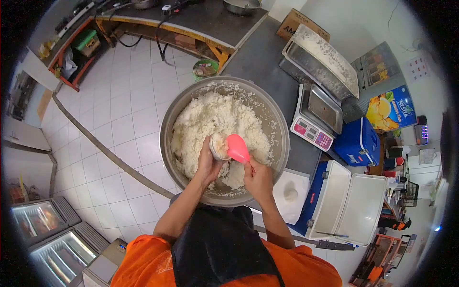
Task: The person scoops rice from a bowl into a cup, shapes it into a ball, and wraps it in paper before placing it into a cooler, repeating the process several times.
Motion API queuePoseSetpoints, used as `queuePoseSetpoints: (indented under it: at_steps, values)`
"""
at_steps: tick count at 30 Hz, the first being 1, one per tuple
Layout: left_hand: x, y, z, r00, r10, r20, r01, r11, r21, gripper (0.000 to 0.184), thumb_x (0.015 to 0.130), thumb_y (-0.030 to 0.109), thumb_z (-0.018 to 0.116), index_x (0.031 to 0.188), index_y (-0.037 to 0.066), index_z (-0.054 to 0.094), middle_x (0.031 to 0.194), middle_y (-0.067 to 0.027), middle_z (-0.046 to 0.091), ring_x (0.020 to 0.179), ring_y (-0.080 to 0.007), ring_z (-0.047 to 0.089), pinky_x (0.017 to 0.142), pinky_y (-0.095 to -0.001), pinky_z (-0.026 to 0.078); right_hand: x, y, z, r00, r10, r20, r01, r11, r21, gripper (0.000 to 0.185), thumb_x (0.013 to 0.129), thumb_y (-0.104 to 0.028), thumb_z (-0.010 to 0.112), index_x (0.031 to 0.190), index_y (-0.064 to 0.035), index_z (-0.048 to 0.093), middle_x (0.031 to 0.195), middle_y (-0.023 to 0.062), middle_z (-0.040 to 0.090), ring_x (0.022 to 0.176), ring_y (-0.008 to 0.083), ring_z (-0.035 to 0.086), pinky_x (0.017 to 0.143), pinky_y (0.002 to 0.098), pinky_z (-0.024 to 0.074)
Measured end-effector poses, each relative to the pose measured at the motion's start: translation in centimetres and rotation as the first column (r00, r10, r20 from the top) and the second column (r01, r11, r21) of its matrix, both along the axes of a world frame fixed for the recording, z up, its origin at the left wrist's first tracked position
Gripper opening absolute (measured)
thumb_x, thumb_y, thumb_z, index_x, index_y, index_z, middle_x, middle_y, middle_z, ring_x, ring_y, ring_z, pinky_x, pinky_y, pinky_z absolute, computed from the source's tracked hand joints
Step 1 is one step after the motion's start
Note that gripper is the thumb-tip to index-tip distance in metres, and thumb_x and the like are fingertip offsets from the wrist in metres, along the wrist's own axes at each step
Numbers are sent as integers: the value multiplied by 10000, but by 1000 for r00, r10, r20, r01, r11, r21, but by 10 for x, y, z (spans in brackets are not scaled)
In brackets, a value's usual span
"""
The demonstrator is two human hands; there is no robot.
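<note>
A wide metal bowl (165, 138) holds a large heap of white rice (210, 112), with loose grains stuck to its inner wall. My left hand (207, 163) is wrapped round a small round cup (219, 146) with rice in it, held over the bowl. Closed on the handle of a pink rice paddle, my right hand (258, 179) is just to the right of the cup. The blade of the pink paddle (236, 146) lies against the cup's right edge.
Right of the bowl are a weighing scale (311, 132), a metal tray (325, 107) and a large rice-specked pan (325, 57). An open white cooler (332, 201) and a blue cooler (356, 141) stand farther right. A green basket (204, 69) is beyond the bowl.
</note>
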State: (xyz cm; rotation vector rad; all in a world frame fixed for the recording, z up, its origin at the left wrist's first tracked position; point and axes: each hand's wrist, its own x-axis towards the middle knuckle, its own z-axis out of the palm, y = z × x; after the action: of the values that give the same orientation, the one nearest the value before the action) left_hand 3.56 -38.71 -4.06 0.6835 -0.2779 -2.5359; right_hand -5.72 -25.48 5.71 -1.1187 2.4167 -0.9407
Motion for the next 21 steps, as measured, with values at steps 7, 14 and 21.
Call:
queuePoseSetpoints:
  at_steps: [7,14,21]
  values:
    - [-5,7,-12,981,138,137,-110,975,-190,420,1069,409,370,1321,86,463,1164,-63,579,1071,-177,586,939,-372,494,5,-4,-30,986,58,158,-48,996,-71,240,963,-155,608,1106,22,684,545,53,483,471,93,438,450,325,327]
    - [8,1,5,994,97,49,-99,994,43,466,1061,416,352,1315,61,514,1242,-100,617,1119,-222,614,949,-405,508,-22,-13,-11,926,-19,378,79,986,-145,202,969,-159,618,1067,-6,705,582,-37,487,481,41,393,445,267,291]
    - [20,-5,21,988,126,84,-132,989,60,443,1031,395,385,1275,72,564,1225,-108,645,1093,-242,640,946,-418,520,-45,-29,-15,967,-68,-244,56,997,-54,244,969,-183,581,1064,11,695,596,185,567,496,212,536,518,374,427]
